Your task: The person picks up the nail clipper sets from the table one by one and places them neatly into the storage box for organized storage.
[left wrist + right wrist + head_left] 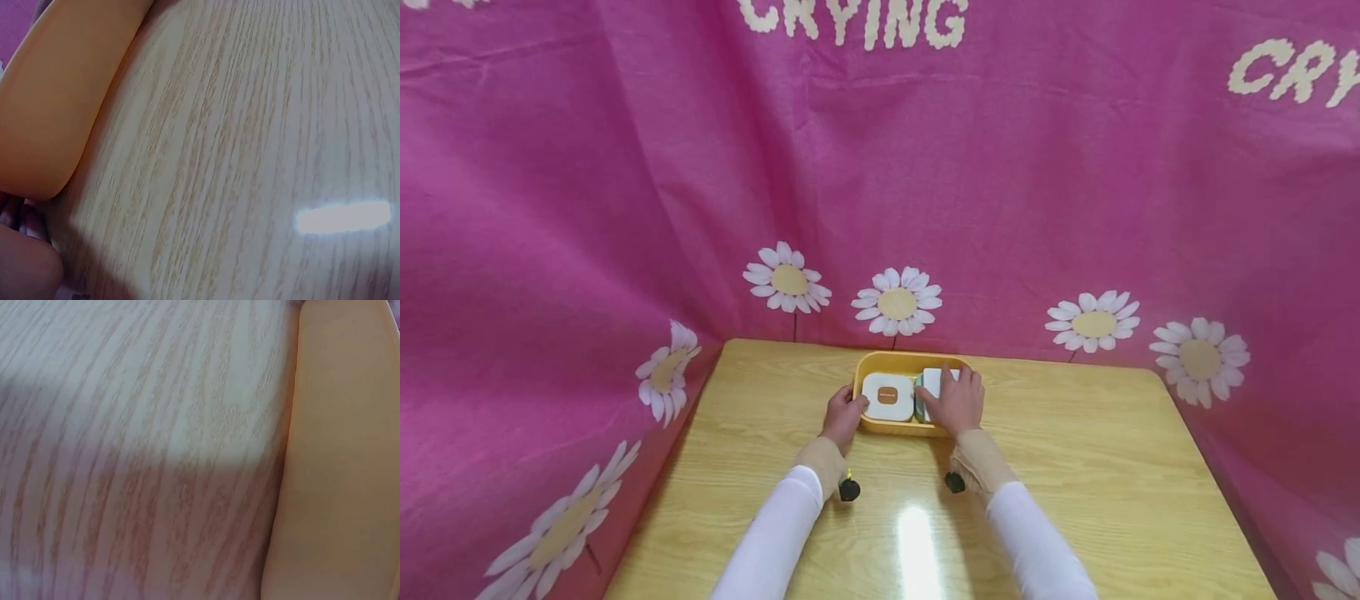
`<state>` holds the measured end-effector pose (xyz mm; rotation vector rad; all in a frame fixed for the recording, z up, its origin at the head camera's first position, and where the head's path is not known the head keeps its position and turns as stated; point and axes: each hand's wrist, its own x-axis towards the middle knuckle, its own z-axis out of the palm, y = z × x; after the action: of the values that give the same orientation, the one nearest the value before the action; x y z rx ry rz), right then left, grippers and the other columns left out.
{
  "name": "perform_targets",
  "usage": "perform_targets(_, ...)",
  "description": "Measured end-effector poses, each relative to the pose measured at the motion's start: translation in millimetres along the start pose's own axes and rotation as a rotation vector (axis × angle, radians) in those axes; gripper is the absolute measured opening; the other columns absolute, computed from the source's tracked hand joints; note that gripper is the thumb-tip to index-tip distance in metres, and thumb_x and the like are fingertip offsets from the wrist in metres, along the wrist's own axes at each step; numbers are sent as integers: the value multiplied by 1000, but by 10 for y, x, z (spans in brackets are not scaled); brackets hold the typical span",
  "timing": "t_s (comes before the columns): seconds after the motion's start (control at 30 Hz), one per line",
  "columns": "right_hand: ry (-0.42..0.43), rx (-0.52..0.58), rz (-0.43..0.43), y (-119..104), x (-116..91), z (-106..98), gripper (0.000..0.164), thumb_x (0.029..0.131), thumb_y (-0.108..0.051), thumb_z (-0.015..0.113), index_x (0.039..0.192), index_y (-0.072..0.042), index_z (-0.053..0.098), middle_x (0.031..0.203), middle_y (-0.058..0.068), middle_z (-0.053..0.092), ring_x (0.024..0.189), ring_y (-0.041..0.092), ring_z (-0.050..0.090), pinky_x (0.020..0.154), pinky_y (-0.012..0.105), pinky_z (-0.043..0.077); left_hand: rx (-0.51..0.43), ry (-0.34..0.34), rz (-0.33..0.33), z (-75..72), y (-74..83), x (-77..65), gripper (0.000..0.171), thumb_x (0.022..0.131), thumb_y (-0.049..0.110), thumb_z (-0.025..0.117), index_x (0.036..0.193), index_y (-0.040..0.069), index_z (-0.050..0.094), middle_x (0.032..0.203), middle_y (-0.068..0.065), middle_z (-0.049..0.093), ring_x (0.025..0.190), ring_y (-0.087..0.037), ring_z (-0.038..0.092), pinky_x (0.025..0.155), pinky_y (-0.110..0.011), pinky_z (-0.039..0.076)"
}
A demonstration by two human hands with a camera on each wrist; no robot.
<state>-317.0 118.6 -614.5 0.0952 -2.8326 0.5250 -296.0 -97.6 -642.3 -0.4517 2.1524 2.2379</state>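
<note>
A yellow rectangular bin [895, 429] sits on the table near its back edge. Inside it on the left lies a white square box [876, 408] with rounded corners and a brown label on top. My left hand [844, 414] grips the bin's left end, thumb at the rim; part of this hand [28, 262] shows beside the bin wall [56, 106] in the left wrist view. Over the bin's right half, my right hand [961, 402] holds a white-topped box [932, 381] with a greenish side, thumb on its left and fingers across the top. The hand covers much of that box.
The wooden table [760, 400] carries the bin, with a bright light reflection [917, 550] near the front. A pink curtain [962, 183] with daisies and lettering hangs behind and along both sides. Small black devices [849, 489] hang at both wrists.
</note>
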Motion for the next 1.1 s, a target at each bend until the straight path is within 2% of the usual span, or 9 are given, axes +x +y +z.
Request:
perform_targets(0.1,29,0,-17,-6,-19,-43,71,89,-57,76,127,2,65,132,35,56,117,51,51,95,61,47,12,-8,-1,33,17,-14,55,88,7,61,142,-7,58,134,-25,64,115,-28,62,99,-36,53)
perform_targets(0.33,125,39,-116,-24,-88,-44,71,87,-47,80,133,5,66,133,36,57,126,54,51,101,63,49,112,18,-16,90,116,-117,57,90,16,63,145,2,54,129,-18,63,111,-29,59,100,-42,49)
perform_targets(0.43,167,42,-160,-33,-98,-26,70,85,-45,82,131,6,67,131,36,57,125,54,53,99,62,50,115,29,-11,73,137,-118,61,90,16,63,148,3,52,134,-18,62,114,-29,59,104,-44,48)
perform_targets(0.57,194,17,-190,-24,-99,-10,70,86,-46,80,132,5,67,131,36,58,126,52,53,103,58,49,104,29,1,38,156,-102,64,90,15,63,151,3,49,141,-19,60,121,-31,57,109,-46,46)
perform_targets(0.67,177,13,-185,-13,-100,-15,70,88,-47,77,135,4,66,135,36,57,130,52,51,107,59,46,100,30,6,15,172,-84,66,90,15,63,152,3,48,144,-19,59,124,-31,57,111,-46,46)
perform_targets(0.87,98,77,-134,8,-102,-8,74,92,-49,73,145,1,59,147,37,47,140,56,40,114,66,36,114,29,16,-9,206,-46,66,92,16,62,154,3,46,150,-20,55,132,-32,54,115,-47,43)
perform_targets(1.1,11,136,-59,-20,-150,-29,76,94,-55,68,150,-6,55,158,31,36,148,56,27,113,75,28,150,35,24,-61,248,-39,71,95,19,62,161,4,37,160,-22,44,143,-36,46,120,-48,37)
